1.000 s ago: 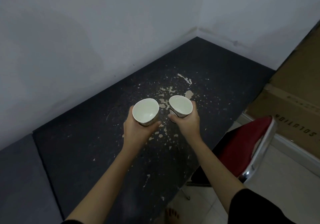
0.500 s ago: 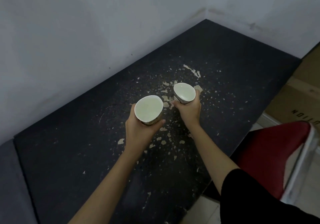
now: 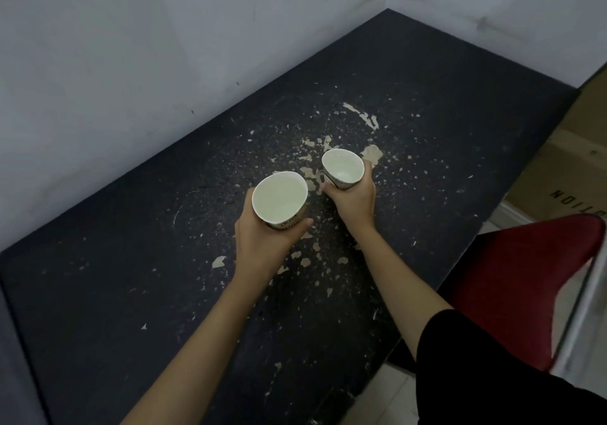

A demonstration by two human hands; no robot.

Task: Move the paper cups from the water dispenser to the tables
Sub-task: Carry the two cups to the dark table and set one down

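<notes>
Two white paper cups with dark print on their sides are held over a black table whose top is chipped and flaking. My left hand grips the nearer, larger-looking cup from below, above the table's middle. My right hand is closed around the farther cup, which is low over the chipped patch; I cannot tell whether it touches the surface. Both cups stand upright with their mouths open towards me.
The table sits in a corner between two white walls. A red chair with a metal frame stands at the table's right edge. Cardboard boxes are stacked behind it. A grey surface adjoins the table's left end.
Both hands have moved forward over the table with the cups. The right hand has lowered its cup farther out, and the view has come closer to the table.
</notes>
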